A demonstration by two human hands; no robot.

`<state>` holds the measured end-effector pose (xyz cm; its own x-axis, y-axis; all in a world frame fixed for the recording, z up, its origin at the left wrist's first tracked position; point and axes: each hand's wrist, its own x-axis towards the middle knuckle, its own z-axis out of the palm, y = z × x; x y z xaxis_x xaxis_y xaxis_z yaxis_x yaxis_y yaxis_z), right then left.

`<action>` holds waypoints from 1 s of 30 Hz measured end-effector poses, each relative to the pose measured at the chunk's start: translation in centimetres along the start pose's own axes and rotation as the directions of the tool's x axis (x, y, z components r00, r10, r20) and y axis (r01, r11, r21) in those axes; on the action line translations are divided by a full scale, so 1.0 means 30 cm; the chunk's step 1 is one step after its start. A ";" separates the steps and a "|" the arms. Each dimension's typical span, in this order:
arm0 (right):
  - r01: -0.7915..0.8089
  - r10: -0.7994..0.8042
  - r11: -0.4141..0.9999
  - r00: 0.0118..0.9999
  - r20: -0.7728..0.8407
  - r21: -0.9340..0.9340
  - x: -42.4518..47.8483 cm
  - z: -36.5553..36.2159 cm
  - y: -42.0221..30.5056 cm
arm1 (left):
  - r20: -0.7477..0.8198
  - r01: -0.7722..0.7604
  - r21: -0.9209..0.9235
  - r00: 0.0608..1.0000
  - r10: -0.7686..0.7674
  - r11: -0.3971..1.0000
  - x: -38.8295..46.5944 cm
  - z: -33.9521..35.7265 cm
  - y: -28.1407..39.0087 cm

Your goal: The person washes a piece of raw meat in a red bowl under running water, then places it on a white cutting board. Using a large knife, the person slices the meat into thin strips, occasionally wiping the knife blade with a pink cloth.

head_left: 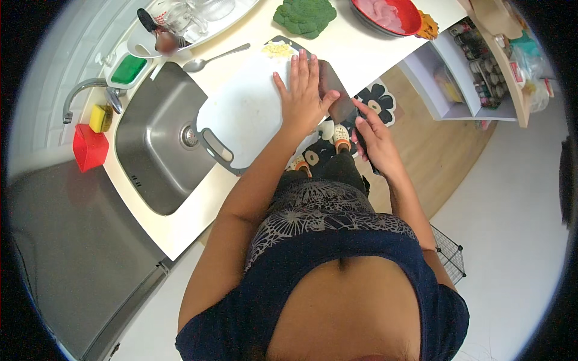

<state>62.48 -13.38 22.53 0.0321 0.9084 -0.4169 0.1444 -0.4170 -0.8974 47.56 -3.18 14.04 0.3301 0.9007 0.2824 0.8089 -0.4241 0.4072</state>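
A white cutting board point(246, 104) with a grey rim lies partly over the sink edge. Chopped pale-yellow pieces, apparently garlic, point(277, 49) sit at its far end. My left hand point(303, 97) rests palm down on the board's right side, fingers extended. In my right hand point(375, 142) is the dark handle of a cleaver; its broad blade point(335, 92) lies beside my left hand, partly hidden by it. Beyond the board is a head of broccoli point(305, 17). A red bowl point(410, 18) of raw pale-pink meat point(380, 14) stands to its right.
The steel sink point(167, 135) is at left, with a spoon point(195, 65) beyond it. A faucet point(86, 83), a yellow sponge point(100, 118) and a red container point(90, 146) line its left side. Glassware fills a white tray point(221, 28). Shelves point(429, 85) stand right.
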 end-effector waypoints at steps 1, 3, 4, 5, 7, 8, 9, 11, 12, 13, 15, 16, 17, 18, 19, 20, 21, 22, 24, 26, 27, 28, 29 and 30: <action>0.000 0.000 1.000 1.000 -0.004 0.004 -0.005 0.001 -0.006 | -0.006 -0.008 0.005 1.000 0.008 1.000 0.003 -0.001 -0.001; 0.000 0.000 1.000 1.000 -0.010 0.011 -0.013 0.003 -0.017 | -0.025 -0.012 0.019 1.000 0.013 1.000 0.008 0.002 -0.007; 0.004 -0.004 1.000 1.000 -0.011 0.021 -0.016 0.003 -0.017 | -0.038 -0.008 0.028 0.999 0.009 1.000 0.008 0.007 -0.015; 0.008 -0.008 1.000 1.000 -0.011 0.030 -0.019 0.001 -0.017 | -0.052 -0.002 0.037 0.999 0.004 0.999 0.006 0.010 -0.023; 0.011 -0.010 0.999 1.000 -0.024 0.043 -0.026 -0.002 -0.018 | -0.028 0.030 0.077 0.999 -0.028 0.997 -0.001 0.006 -0.038; 0.011 -0.009 0.999 0.999 -0.035 0.047 -0.030 -0.002 -0.022 | -0.017 0.048 0.097 0.999 -0.046 0.994 -0.006 0.002 -0.048; 0.009 -0.007 0.999 0.999 -0.049 0.050 -0.032 -0.002 -0.024 | 0.002 0.041 0.066 0.999 -0.041 0.997 -0.004 -0.023 -0.046; 0.026 -0.024 0.999 0.997 -0.071 0.021 -0.026 -0.004 -0.019 | 0.038 0.034 0.004 0.999 -0.034 0.999 0.001 -0.076 -0.047; 0.037 -0.037 0.999 0.997 -0.074 0.007 -0.020 0.000 -0.017 | -0.013 0.025 -0.026 1.000 -0.025 0.999 0.000 -0.096 -0.060; 0.055 -0.054 0.998 0.995 -0.081 0.015 -0.015 0.000 -0.008 | -0.064 0.015 -0.056 0.998 -0.018 0.998 -0.002 -0.114 -0.074; 0.090 -0.087 0.995 0.992 -0.093 0.032 -0.010 0.001 0.014 | -0.168 0.066 -0.197 0.981 -0.100 0.978 -0.020 -0.157 -0.131; 0.084 -0.077 0.994 0.992 -0.098 0.066 -0.015 0.001 0.013 | -0.210 0.117 -0.308 0.960 -0.187 0.944 -0.035 -0.192 -0.180; 0.091 -0.083 0.992 0.992 -0.098 0.086 -0.017 0.002 0.010 | -0.241 0.156 -0.419 0.931 -0.275 0.895 -0.052 -0.230 -0.232; 0.099 -0.089 0.990 0.992 -0.092 0.103 -0.018 0.004 0.003 | -0.300 0.201 -0.373 0.898 -0.322 0.906 -0.087 -0.259 -0.304; 0.107 -0.096 0.987 0.991 -0.091 0.123 -0.016 0.006 0.002 | -0.360 0.244 -0.327 0.861 -0.358 0.913 -0.121 -0.286 -0.373; 0.120 -0.108 0.981 0.991 -0.082 0.152 -0.013 0.005 0.008 | -0.330 0.311 -0.281 0.857 -0.396 0.908 -0.144 -0.319 -0.412; 0.120 -0.109 0.982 0.991 -0.082 0.147 -0.013 0.006 0.012 | -0.300 0.379 -0.235 0.848 -0.437 0.895 -0.174 -0.351 -0.437; 0.124 -0.113 0.982 0.990 -0.081 0.140 -0.008 0.009 0.011 | -0.276 0.442 -0.188 0.833 -0.479 0.877 -0.193 -0.373 -0.458; 0.134 -0.125 0.983 0.989 -0.076 0.125 -0.001 0.012 0.010 | -0.237 0.368 -0.113 0.892 -0.384 0.923 -0.202 -0.373 -0.501; 0.148 -0.141 0.983 0.988 -0.068 0.110 0.004 0.014 0.009 | -0.232 0.301 -0.017 0.926 -0.296 0.954 -0.209 -0.361 -0.521; 0.148 -0.140 0.982 0.988 -0.067 0.121 0.004 0.012 0.004 | -0.247 0.271 0.036 0.935 -0.254 0.962 -0.197 -0.358 -0.501; 0.147 -0.140 0.980 0.988 -0.066 0.132 0.004 0.011 -0.004 | -0.259 0.239 0.090 0.943 -0.209 0.967 -0.190 -0.354 -0.486; 0.147 -0.139 0.978 0.988 -0.066 0.145 0.003 0.008 -0.008 | -0.234 0.237 0.162 0.952 -0.196 0.958 -0.189 -0.350 -0.482; 0.164 -0.155 0.977 0.985 -0.075 0.137 0.006 0.001 -0.008 | -0.211 0.235 0.233 0.960 -0.186 0.944 -0.189 -0.348 -0.478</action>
<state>62.42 -13.14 22.67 0.0838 0.9617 -0.2608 0.0111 -0.2626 -0.9648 29.01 -3.20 15.68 0.0633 0.9235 0.3783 0.9543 -0.1670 0.2480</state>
